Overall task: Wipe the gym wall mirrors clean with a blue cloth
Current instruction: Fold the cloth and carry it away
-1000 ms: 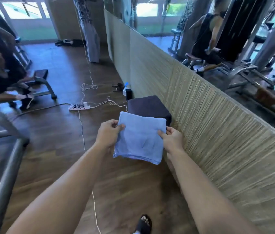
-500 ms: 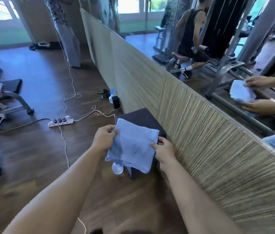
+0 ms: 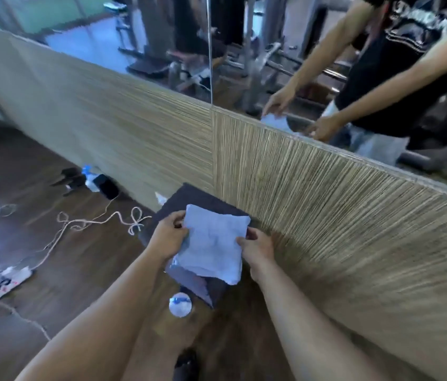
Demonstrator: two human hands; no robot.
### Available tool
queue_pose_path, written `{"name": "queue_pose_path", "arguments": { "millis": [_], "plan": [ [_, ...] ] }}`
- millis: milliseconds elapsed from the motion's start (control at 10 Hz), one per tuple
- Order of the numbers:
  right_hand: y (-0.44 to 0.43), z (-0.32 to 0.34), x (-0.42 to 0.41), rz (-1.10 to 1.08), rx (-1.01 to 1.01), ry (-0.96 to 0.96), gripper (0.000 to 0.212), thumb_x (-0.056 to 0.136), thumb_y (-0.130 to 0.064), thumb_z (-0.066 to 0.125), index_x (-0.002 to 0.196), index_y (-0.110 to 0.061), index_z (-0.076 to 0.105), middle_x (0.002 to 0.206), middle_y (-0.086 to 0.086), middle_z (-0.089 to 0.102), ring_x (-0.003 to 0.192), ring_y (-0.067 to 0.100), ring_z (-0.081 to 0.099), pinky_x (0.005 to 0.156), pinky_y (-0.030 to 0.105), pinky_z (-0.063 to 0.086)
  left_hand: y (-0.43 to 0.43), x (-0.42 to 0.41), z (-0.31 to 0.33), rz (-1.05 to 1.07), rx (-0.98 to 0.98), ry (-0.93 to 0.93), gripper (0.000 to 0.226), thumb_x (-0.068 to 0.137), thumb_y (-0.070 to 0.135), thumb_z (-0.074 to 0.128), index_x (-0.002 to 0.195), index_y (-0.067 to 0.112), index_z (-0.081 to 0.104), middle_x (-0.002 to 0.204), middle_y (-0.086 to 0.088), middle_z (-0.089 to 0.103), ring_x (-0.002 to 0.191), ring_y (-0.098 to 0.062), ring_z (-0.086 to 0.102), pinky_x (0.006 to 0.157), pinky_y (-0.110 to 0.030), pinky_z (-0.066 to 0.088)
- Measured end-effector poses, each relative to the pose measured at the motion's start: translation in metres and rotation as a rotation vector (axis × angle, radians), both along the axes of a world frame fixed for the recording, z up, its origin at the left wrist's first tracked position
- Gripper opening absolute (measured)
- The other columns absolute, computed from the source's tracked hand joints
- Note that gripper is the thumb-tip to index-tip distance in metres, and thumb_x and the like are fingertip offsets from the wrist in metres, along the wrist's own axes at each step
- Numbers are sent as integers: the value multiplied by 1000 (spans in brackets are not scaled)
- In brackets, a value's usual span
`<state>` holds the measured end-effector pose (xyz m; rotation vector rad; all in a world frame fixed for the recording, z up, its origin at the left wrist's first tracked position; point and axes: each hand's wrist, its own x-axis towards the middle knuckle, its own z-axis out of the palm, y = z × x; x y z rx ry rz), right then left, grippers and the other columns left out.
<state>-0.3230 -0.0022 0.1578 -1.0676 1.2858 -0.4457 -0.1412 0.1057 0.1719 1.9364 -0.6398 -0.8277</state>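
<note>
Well, the person is standing close to the wall with the folded blue cloth (image 3: pixel 212 243) held between both hands. The left hand (image 3: pixel 167 236) pinches its left edge with the thumb on top. The right hand (image 3: pixel 258 246) grips the right edge, fingers curled under. The cloth hangs over a dark padded stool (image 3: pixel 186 199) pushed against the straw-textured wall panel (image 3: pixel 326 215). It is well below the mirror (image 3: pixel 271 64), which begins above that panel. No glass has been touched yet, as far as I can judge.

Most of what worries me is underfoot. A white bottle (image 3: pixel 180 304) with a blue top sits on the floor just beside the stool, near the person's feet. One careless step toward the glass could knock it over. A tangled cord (image 3: pixel 101 221) trails across the wood to a power strip (image 3: pixel 2 281) on the left. If they sidestep that way while watching the mirror, a foot could snag in it.

The stool itself stands between the person and the wall, so they would be leaning over it to reach the glass. If one hand lets go on the way up, I expect the fold may fall open and drag. I cannot tell whether the cloth is damp; if dry, it may only smear.
</note>
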Motion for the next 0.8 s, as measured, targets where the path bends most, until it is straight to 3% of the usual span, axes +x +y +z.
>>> {"name": "queue_pose_path", "arguments": {
  "millis": [100, 200, 300, 400, 500, 600, 700, 800],
  "plan": [
    [3, -10, 20, -109, 35, 33, 22, 90, 2, 66, 106, -13, 68, 100, 0, 73, 89, 15, 68, 70, 28, 54, -14, 33, -18, -43, -1, 65, 42, 85, 2, 65, 117, 28, 55, 98, 3, 67, 89, -15, 63, 83, -32, 51],
    [2, -24, 34, -169, 59, 52, 25, 88, 5, 67, 109, -9, 69, 98, 1, 74, 89, 16, 70, 74, 31, 58, -29, 58, -36, -85, -10, 131, 49, 74, 13, 65, 120, 26, 55, 96, 0, 69, 88, -17, 62, 83, -39, 50],
    [-2, -37, 48, -214, 73, 63, 21, 92, 8, 65, 98, -12, 63, 88, -4, 68, 79, 9, 63, 73, 26, 53, -45, 76, -51, -105, 19, 191, 52, 88, -8, 62, 132, 17, 50, 95, -2, 68, 81, -20, 62, 79, -38, 48],
    [-8, -46, 59, -255, 77, 45, 24, 94, 7, 65, 101, -15, 62, 89, -5, 66, 78, 7, 60, 70, 21, 51, -57, 92, -65, -131, 44, 168, 53, 85, -5, 64, 130, 20, 52, 96, -1, 71, 81, -23, 63, 80, -43, 50],
    [-17, -55, 67, -274, 73, 39, 24, 93, 4, 67, 111, -11, 64, 93, -2, 67, 82, 9, 62, 75, 26, 53, -71, 101, -71, -148, 65, 144, 50, 90, -9, 58, 129, 22, 50, 100, 0, 70, 84, -21, 63, 83, -43, 52],
    [-22, -66, 72, -271, 47, 40, 33, 93, 0, 69, 124, -7, 63, 106, 0, 69, 97, 16, 65, 92, 35, 55, -78, 108, -78, -163, 122, 95, 51, 87, -2, 62, 132, 20, 50, 100, 5, 68, 86, -18, 65, 88, -41, 52],
    [-20, -73, 64, -223, 41, 27, 43, 95, -9, 68, 136, -9, 55, 122, 0, 60, 110, 17, 61, 94, 31, 50, -74, 115, -93, -196, 261, -103, 61, 82, 11, 68, 140, 13, 51, 112, -1, 66, 108, -28, 64, 99, -41, 46],
    [22, -87, 31, -196, 65, 141, 33, 97, -12, 68, 129, -13, 60, 118, 1, 61, 99, 11, 58, 77, 19, 43, -29, 104, -109, -251, 432, -234, 57, 92, 8, 63, 146, 13, 46, 135, -12, 60, 123, -34, 57, 100, -38, 45]
  ]
}}
